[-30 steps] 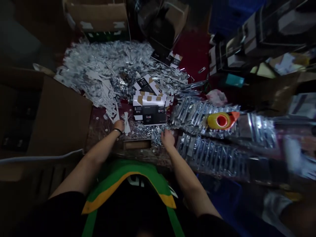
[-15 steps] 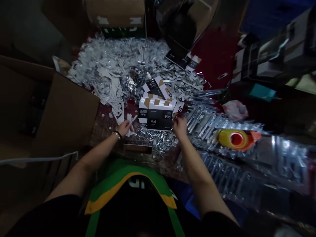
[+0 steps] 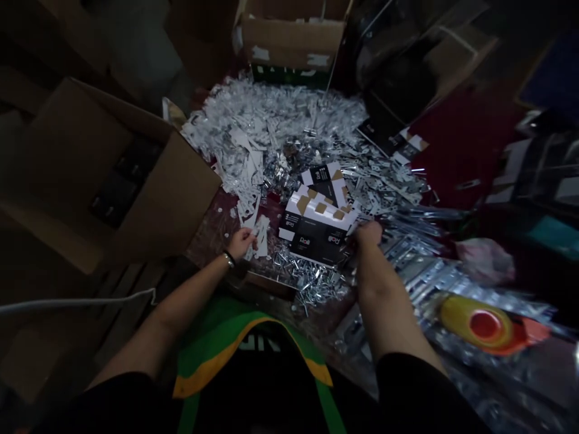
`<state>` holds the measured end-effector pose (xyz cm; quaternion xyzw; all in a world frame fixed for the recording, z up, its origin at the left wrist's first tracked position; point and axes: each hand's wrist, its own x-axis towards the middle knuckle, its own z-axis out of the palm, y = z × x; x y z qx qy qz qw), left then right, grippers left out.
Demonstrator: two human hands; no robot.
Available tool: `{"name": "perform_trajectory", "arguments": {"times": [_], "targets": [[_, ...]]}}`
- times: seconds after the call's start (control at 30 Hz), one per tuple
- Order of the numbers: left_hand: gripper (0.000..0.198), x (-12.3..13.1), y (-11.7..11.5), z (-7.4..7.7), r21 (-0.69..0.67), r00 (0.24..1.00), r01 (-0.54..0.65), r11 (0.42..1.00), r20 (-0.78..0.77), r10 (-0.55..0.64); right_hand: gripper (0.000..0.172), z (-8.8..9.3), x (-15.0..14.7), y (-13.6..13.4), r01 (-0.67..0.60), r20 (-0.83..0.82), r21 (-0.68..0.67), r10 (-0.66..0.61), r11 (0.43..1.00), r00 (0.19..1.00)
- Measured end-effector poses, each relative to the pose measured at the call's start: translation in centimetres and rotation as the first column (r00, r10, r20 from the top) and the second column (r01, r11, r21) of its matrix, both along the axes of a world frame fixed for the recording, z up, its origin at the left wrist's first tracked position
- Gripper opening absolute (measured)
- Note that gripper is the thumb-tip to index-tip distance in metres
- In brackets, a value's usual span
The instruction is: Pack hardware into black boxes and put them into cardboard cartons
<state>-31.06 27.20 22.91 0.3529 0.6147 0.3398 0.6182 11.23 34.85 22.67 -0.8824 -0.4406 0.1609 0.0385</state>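
Note:
My left hand [image 3: 241,242], with a dark band on the wrist, is closed on a small white packet [image 3: 260,231] at the near left of the table. My right hand [image 3: 368,234] rests at the right edge of a stack of flat black-and-white cartons [image 3: 319,228]; its fingers are hidden from me. Between my hands lies a small heap of loose shiny metal parts [image 3: 312,282]. A big pile of clear plastic packets and metal pieces [image 3: 280,126] covers the far half of the table.
An open brown cardboard box [image 3: 136,181] stands at the left, another cardboard box [image 3: 289,36] at the back. Rows of silvery packets [image 3: 420,265] and a yellow-and-orange tape dispenser [image 3: 486,325] lie on the right. A pink bag [image 3: 484,259] sits beyond them.
My view has swung left and down. My right hand moved from the loose metal parts up to the cartons' right edge. My left hand picked a white packet up off the table.

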Motion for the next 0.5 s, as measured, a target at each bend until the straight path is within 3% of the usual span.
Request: {"name": "perform_trajectory", "arguments": {"times": [0.07, 0.17, 0.27, 0.33, 0.37, 0.43, 0.47, 0.5], "targets": [[0.036, -1.6, -1.6, 1.4, 0.04, 0.998, -0.046, 0.998, 0.034, 0.045, 0.032, 0.4, -0.2, 0.3, 0.089, 0.0, -0.068, -0.089, 0.994, 0.996], [0.046, -4.3, -4.3, 4.4, 0.107, 0.998, 0.013, 0.994, 0.054, -0.019, 0.039, 1.7, -0.5, -0.7, 0.179, 0.02, -0.047, -0.178, 0.983, 0.984], [0.048, -5.9, -6.8, 7.4, 0.183, 0.998, 0.064, 0.981, 0.006, -0.066, 0.039, 3.8, -2.2, -7.1, 0.157, -0.039, 0.202, -0.152, 0.967, 0.988], [0.045, -6.0, -8.5, 8.7, 0.257, 0.996, 0.077, 0.963, -0.059, -0.064, 0.034, 5.1, -5.9, -14.1, 0.05, -0.21, 0.41, 0.041, 0.911, 0.977], [0.043, -5.9, -9.4, 9.0, 0.306, 0.993, 0.092, 0.948, -0.1, -0.064, 0.032, 5.6, -8.6, -17.7, -0.035, -0.317, 0.455, 0.199, 0.89, 0.927], [0.042, -5.4, -11.2, 8.8, 0.403, 0.978, 0.165, 0.9, -0.183, -0.097, 0.026, 5.9, -15.3, -23.5, -0.292, -0.449, 0.422, 0.478, 0.858, 0.755], [0.04, -5.1, -12.0, 8.3, 0.448, 0.965, 0.231, 0.864, -0.218, -0.145, 0.028, 5.7, -18.8, -25.3, -0.405, -0.486, 0.349, 0.533, 0.845, 0.693], [0.039, -4.8, -12.8, 7.6, 0.489, 0.944, 0.314, 0.813, -0.248, -0.216, 0.03, 5.3, -21.9, -26.2, -0.473, -0.492, 0.249, 0.531, 0.845, 0.69]]}}
